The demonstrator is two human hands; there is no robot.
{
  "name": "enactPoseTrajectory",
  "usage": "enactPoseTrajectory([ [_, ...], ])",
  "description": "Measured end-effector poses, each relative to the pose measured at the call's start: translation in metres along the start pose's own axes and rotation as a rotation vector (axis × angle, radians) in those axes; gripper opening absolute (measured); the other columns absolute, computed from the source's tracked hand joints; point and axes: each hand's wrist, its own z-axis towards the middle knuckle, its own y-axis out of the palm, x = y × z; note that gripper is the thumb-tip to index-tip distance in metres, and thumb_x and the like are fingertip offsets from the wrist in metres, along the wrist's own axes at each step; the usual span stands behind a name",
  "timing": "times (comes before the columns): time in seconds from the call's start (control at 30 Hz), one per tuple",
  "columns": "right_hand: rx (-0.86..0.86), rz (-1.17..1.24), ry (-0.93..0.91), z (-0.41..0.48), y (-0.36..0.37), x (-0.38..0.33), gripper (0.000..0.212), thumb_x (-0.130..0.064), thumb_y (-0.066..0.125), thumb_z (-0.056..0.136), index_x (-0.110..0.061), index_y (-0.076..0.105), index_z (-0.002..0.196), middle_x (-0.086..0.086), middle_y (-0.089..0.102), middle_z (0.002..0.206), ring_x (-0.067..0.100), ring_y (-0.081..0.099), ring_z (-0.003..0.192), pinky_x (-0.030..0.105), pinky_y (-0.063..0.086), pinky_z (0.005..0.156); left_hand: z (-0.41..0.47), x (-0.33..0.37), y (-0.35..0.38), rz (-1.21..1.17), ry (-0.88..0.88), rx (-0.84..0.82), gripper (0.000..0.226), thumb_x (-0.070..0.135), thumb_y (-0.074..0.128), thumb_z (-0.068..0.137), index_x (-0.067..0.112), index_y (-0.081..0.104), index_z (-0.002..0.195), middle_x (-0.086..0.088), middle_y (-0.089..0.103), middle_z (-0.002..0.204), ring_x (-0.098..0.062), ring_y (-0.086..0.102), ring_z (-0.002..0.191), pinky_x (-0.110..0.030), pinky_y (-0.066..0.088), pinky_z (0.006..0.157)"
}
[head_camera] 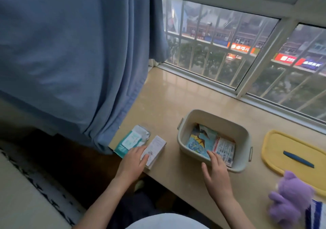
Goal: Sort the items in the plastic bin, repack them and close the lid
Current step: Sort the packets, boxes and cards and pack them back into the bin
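Note:
A cream plastic bin (197,116) stands open on the beige window ledge (164,101). Inside lie a blue illustrated packet (199,143) and a white printed packet (225,149). My right hand (216,171) reaches over the bin's near rim, fingertips touching the blue packet, fingers apart. To the left lie a teal wet-wipes pack (130,139) and a white box (156,148). My left hand (132,163) rests flat on the white box, fingers spread, not gripping it. The yellow lid (282,147) with a blue handle lies right of the bin.
A purple plush toy (289,198) sits at the ledge's right front, beside striped fabric (315,214). A blue curtain (74,56) hangs at the left, down to the ledge's corner. The barred window (229,52) runs along the back. A patterned rug (35,184) lies below left.

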Motion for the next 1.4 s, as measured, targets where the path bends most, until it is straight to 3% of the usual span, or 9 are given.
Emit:
enactPoseTrajectory([
  [0.1,-0.011,0.026,-0.004,0.006,0.016,-0.023,0.052,-0.026,0.057,0.095,-0.014,0.043,0.144,0.006,0.045,0.146,0.020,0.036,0.138,0.029,0.024,0.113,0.010,-0.030,-0.008,-0.011,-0.030,-0.010,0.069,0.056,0.024,0.088,0.013,0.051,0.134,-0.003,0.057,0.128,-0.019,0.049,0.120,-0.033,0.039,0.101],
  [0.2,-0.034,0.046,0.011,0.011,0.041,-0.052,0.053,-0.024,0.059,0.095,-0.013,0.042,0.144,0.006,0.044,0.146,0.019,0.037,0.137,0.025,0.024,0.111,0.028,-0.061,-0.021,-0.023,-0.041,-0.043,0.050,0.040,0.040,0.096,0.012,0.049,0.136,-0.006,0.055,0.130,-0.022,0.048,0.121,-0.035,0.039,0.101],
  [0.33,-0.059,0.077,0.066,0.020,0.080,-0.091,0.055,-0.022,0.059,0.093,-0.012,0.041,0.144,0.004,0.045,0.143,0.016,0.039,0.135,0.024,0.028,0.111,0.060,-0.100,-0.041,-0.001,0.015,-0.103,0.056,0.040,0.039,0.089,0.009,0.051,0.134,-0.011,0.057,0.125,-0.028,0.052,0.115,-0.036,0.041,0.096],
  [0.5,-0.039,0.129,0.178,0.030,0.123,-0.136,0.058,-0.019,0.060,0.093,-0.013,0.038,0.146,0.003,0.044,0.145,0.014,0.039,0.135,0.035,0.034,0.113,0.099,-0.146,-0.052,0.014,0.107,-0.183,0.068,0.051,0.034,0.083,0.006,0.052,0.130,-0.013,0.058,0.117,-0.032,0.054,0.108,-0.039,0.043,0.092],
  [0.6,-0.017,0.135,0.238,0.037,0.148,-0.157,0.057,-0.021,0.060,0.093,-0.013,0.038,0.145,0.002,0.045,0.143,0.012,0.040,0.133,0.029,0.033,0.112,0.116,-0.164,-0.053,-0.002,0.110,-0.244,0.060,0.045,0.049,0.087,0.010,0.047,0.135,-0.010,0.054,0.122,-0.028,0.050,0.113,-0.038,0.040,0.095],
  [0.77,-0.036,0.231,0.307,0.056,0.201,-0.181,0.053,-0.022,0.059,0.094,-0.014,0.041,0.143,0.000,0.048,0.138,0.011,0.043,0.128,0.025,0.033,0.108,0.146,-0.193,-0.030,-0.082,-0.027,-0.320,0.061,0.034,0.064,0.088,0.011,0.041,0.140,-0.007,0.048,0.137,-0.023,0.044,0.127,-0.033,0.036,0.102],
  [0.97,-0.125,0.290,0.394,0.076,0.263,-0.181,0.057,-0.026,0.059,0.094,-0.017,0.036,0.146,-0.001,0.043,0.144,0.013,0.041,0.132,0.041,0.038,0.111,0.173,-0.214,0.013,-0.256,-0.263,-0.410,0.069,0.044,0.069,0.081,0.017,0.041,0.138,-0.001,0.050,0.135,-0.020,0.051,0.120,-0.038,0.046,0.096],
  [1.17,-0.192,0.287,0.499,0.083,0.306,-0.179,0.064,-0.029,0.061,0.093,-0.021,0.031,0.148,-0.002,0.041,0.145,0.012,0.039,0.134,0.041,0.039,0.111,0.182,-0.222,0.046,-0.222,-0.238,-0.395,0.062,0.037,0.072,0.078,0.013,0.048,0.130,-0.005,0.053,0.124,-0.021,0.055,0.110,-0.031,0.045,0.087],
  [1.4,-0.232,0.331,0.570,0.089,0.321,-0.185,0.064,-0.015,0.065,0.089,-0.014,0.036,0.146,0.001,0.042,0.141,0.015,0.039,0.133,0.035,0.034,0.113,0.186,-0.218,0.055,-0.328,-0.305,-0.441,0.069,0.033,0.082,0.069,0.018,0.049,0.127,-0.005,0.052,0.120,-0.020,0.057,0.104,-0.026,0.044,0.084],
])
